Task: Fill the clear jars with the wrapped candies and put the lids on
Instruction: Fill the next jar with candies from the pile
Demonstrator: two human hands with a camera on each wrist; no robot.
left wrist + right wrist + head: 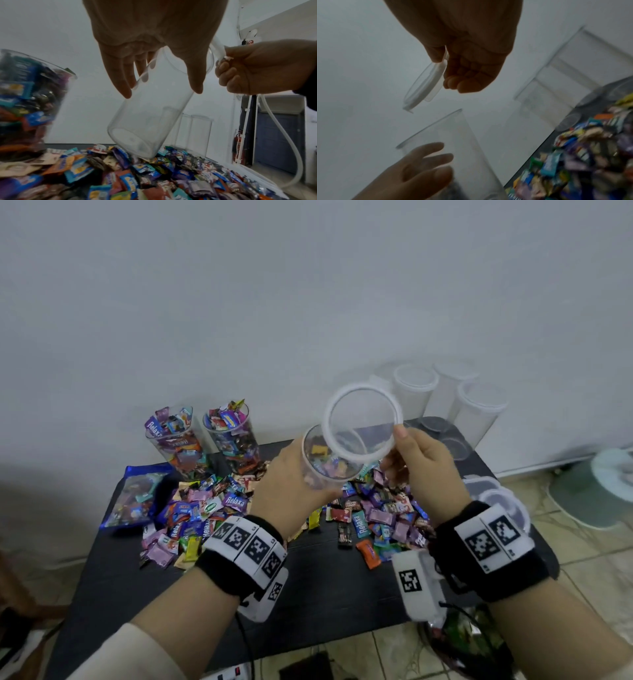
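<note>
My left hand (284, 491) grips an empty clear jar (325, 460) above the candy pile, tilted with its mouth toward me; the jar (145, 124) shows fingers and thumb round its upper wall. My right hand (424, 463) pinches a clear round lid (361, 424) by its edge, held just above and apart from the jar's rim. The lid (424, 86) hangs over the jar (453, 148). Wrapped candies (376, 515) lie heaped on the black table (325, 587). Two jars (174, 440) (233, 436) full of candies stand without lids at the back left.
Several lidded empty clear jars (476, 405) stand at the back right by the white wall. A blue candy bag (137, 498) lies at the left edge. Clear tubs (503, 501) sit at the right edge. A power strip (226, 674) lies on the tiled floor.
</note>
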